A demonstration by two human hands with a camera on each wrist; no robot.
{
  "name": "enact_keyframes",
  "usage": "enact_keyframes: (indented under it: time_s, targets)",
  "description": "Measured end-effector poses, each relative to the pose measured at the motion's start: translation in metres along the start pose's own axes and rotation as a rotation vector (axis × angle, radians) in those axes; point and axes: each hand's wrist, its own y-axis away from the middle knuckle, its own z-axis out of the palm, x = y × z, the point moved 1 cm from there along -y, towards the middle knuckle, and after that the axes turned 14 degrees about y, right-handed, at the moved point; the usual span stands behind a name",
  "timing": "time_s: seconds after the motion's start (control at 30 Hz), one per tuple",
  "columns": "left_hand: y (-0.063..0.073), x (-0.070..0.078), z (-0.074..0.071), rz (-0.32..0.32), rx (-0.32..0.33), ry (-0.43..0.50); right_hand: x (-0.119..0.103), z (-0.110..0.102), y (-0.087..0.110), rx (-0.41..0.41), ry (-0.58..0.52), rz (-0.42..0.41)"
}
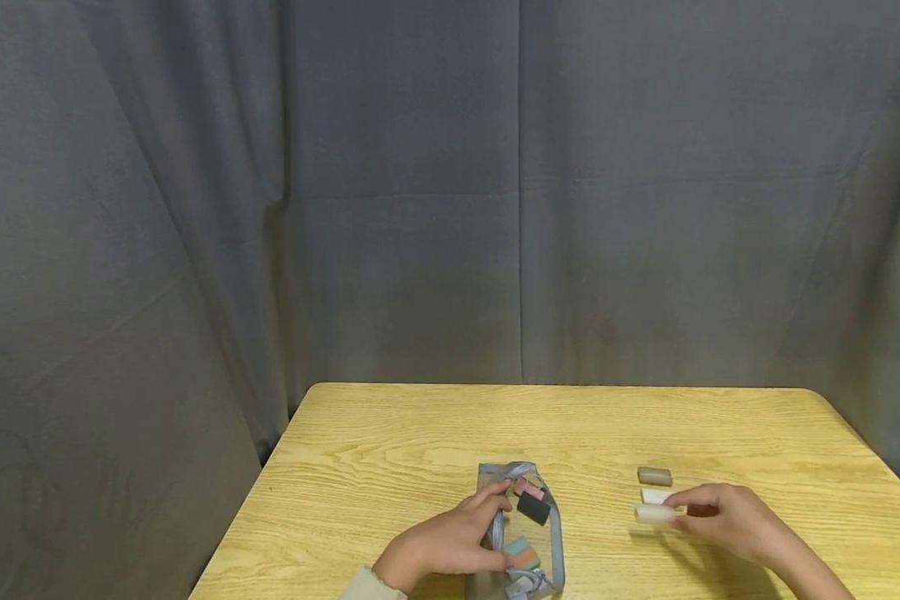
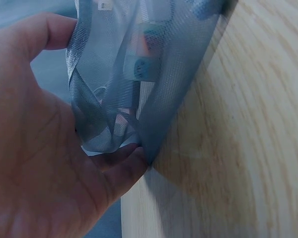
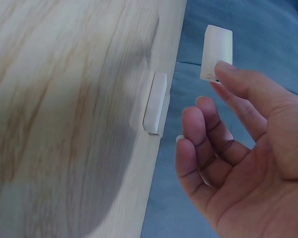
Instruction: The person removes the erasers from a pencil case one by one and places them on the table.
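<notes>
There are two hands: one left hand [image 1: 450, 540] and one right hand [image 1: 738, 523]. One table [image 1: 390, 433], one mesh bag [image 1: 558, 546]. Three blocks sit outside the bag: one pale block [image 1: 652, 514], one white block [image 1: 653, 497], one brown block [image 1: 654, 477]. Inside: one dark block [image 1: 533, 508], at least one pink block [image 1: 523, 487], plus teal, orange and green pieces [image 1: 522, 552], number unclear.

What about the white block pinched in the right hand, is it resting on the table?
No, the right wrist view shows the right hand holding the white block clear of the table.

High head view, wrist close-ups, shared table [image 1: 360, 450]
</notes>
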Motion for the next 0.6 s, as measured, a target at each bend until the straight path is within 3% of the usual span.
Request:
enact_keyframes:
  time_s: [0.6]
  targets:
    - [0.002, -0.001, 0.000, 0.013, 0.000, -0.022, 0.015, -0.002, 0.005, -0.045, -0.029, -0.004]
